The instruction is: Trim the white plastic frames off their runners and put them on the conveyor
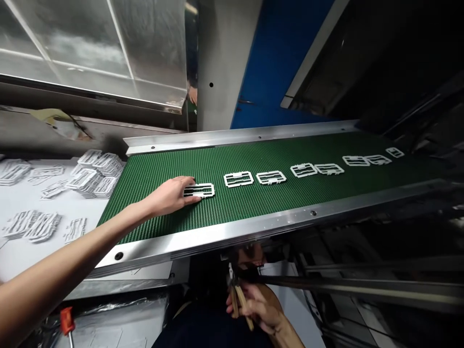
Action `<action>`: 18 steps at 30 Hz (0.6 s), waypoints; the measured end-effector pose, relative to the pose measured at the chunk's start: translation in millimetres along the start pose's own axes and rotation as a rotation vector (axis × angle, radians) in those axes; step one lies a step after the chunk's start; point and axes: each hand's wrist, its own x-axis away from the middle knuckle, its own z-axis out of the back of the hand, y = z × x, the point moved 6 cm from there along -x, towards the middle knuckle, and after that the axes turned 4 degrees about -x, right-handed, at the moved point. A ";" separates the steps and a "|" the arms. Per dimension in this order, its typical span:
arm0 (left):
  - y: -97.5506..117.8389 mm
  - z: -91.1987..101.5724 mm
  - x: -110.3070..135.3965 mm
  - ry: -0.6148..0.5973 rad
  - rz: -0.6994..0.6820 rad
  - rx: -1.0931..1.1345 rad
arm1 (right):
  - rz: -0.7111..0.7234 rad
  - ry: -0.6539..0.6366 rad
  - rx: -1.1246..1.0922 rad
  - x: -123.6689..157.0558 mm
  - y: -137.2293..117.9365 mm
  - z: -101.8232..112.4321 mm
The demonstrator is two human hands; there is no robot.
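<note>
My left hand (173,195) reaches over the near end of the green conveyor belt (163,222). Its thumb and fingers close around the left end of a white rectangular plastic frame (206,190) with wavy inner bars. More such white frames (238,179) lie on the belt in a loose row running off to the right. Below the belt's front rail, close to my body, my right hand (259,307) is wrapped around the yellowish handles of a pair of cutting pliers (237,295). The metal jaws point up.
Stacks of white frames (96,171) and smaller groups (32,224) cover parts of a white table (18,263) at left. Metal side rails (217,237) border the belt. A red-handled tool (66,321) lies at lower left. Behind the belt stands a blue and grey machine (268,63).
</note>
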 end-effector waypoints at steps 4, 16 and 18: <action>38.8 28.2 36.4 0.141 0.039 0.095 | 0.144 0.067 0.123 11.4 -20.4 -10.9; 114.0 -142.7 167.6 0.014 0.495 0.713 | 0.560 0.396 0.334 36.7 -62.6 -50.4; 115.2 -163.0 169.4 -0.060 0.554 0.849 | 0.531 0.475 0.409 34.8 -59.8 -46.0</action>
